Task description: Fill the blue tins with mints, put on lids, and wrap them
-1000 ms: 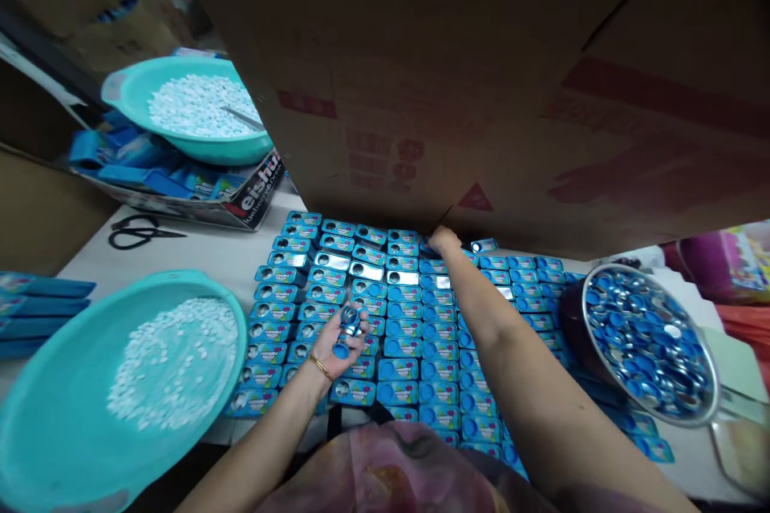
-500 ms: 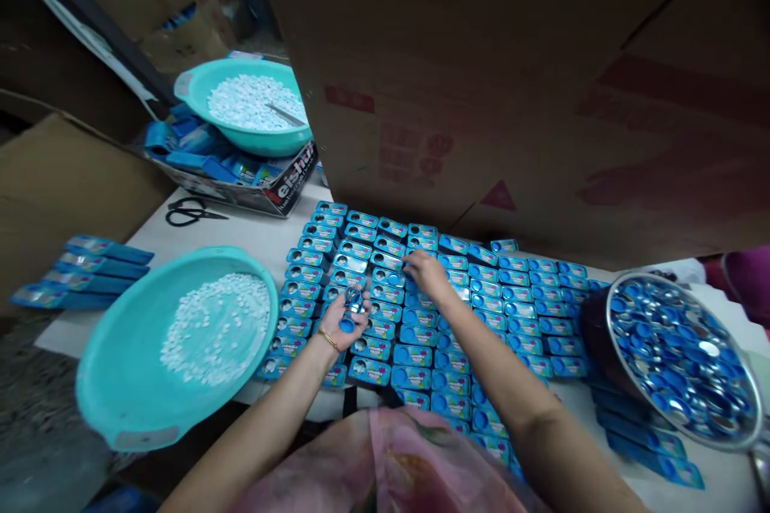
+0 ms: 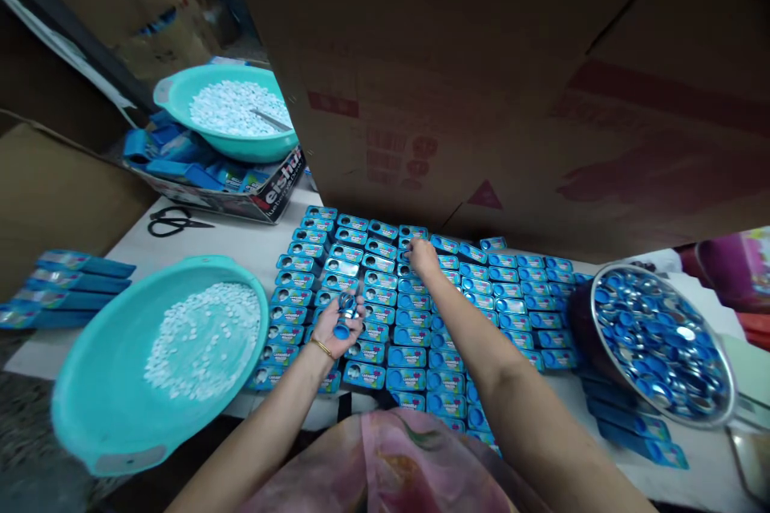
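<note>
Caps in palm, tins in rows

The left hand is palm up over the tins, its fingers curled around a few loose caps, likely so none slide off. The right hand reaches down to a tin near the big carton, its fingers bunched low; whether they pinch a cap I cannot tell. The tins lie flat with their round ends up, probably so that each opening can be reached. Several on the left side show dark openings; many farther right show blue rounds.

The pot stands tilted at the right, its mouth facing the person, perhaps for easy reach. The near basin, with white pellets, sits just beside the rows. The far basin rests on the low box, maybe to save table room.

Counted: two hands, two basins, one pot, one big carton against the rows, one low box, one pair of scissors, one bracelet. Tins and potted caps overlap too much to count; the palm shows at least two caps.
</note>
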A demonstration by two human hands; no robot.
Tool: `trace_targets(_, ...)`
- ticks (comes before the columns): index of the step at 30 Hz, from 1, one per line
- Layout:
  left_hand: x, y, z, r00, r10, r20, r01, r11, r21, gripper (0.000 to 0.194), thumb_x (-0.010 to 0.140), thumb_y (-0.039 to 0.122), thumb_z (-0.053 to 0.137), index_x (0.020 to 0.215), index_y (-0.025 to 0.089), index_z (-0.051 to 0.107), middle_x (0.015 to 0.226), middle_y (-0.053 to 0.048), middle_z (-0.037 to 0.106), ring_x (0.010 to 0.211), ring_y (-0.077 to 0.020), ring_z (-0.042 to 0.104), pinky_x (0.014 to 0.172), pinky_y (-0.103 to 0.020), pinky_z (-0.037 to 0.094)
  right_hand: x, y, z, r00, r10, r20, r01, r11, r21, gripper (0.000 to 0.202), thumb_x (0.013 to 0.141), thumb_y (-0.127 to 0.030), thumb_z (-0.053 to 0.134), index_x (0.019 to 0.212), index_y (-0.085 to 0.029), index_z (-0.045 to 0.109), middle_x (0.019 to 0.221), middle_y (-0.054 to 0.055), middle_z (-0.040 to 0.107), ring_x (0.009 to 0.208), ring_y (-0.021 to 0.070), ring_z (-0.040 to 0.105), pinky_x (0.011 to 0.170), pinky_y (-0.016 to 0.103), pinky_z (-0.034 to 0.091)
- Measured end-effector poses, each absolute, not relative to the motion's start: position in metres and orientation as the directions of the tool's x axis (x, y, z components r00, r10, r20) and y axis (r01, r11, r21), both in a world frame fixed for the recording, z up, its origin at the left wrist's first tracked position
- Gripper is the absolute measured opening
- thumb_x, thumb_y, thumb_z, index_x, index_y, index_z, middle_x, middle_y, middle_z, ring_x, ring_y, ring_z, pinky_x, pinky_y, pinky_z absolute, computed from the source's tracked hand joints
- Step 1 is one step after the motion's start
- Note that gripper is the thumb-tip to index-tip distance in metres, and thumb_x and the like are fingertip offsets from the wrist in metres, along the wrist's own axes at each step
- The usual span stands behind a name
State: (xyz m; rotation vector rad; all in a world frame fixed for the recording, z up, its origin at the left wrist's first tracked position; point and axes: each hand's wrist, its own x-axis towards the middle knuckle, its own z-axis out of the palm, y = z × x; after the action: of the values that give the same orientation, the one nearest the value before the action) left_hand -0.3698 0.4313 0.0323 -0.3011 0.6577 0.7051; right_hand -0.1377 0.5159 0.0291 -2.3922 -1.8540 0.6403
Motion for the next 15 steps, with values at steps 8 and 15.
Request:
trace_targets(8, -0.362, 0.441, 0.028, 0.627, 0.490, -0.606, -0.666, 0.740, -0.091, 0.009, 0.081, 0.021, 0.044, 0.081, 0.019, 0.053, 0.078, -0.004, 0.055, 0.061, -0.0098, 0.055, 0.035, -0.012, 0.037, -0.148, 0.559, 0.032, 0.275, 0.831, -0.483, 0.917, -0.378, -0.128, 0.038, 0.057, -0.018, 0.072, 0.093, -0.011, 0.062, 0.093, 0.017, 0.062, 0.089, 0.0286, 0.058, 0.070, 0.034, 0.044)
trace_targets(15, -0.354, 0.452, 0.023, 0.503, 0.483, -0.717, -0.689, 0.724, 0.005, 0.012, 0.080, 0.023, 0.045, 0.074, 0.016, 0.053, 0.068, -0.003, 0.056, 0.054, -0.0101, 0.055, 0.034, -0.014, 0.035, -0.181, 0.474, 0.053, -0.024, 0.994, -0.103, 0.869, -0.031, -0.494, 0.022, 0.083, -0.030, 0.046, 0.098, -0.021, 0.059, 0.096, 0.007, 0.059, 0.090, 0.0182, 0.055, 0.076, 0.030, 0.042)
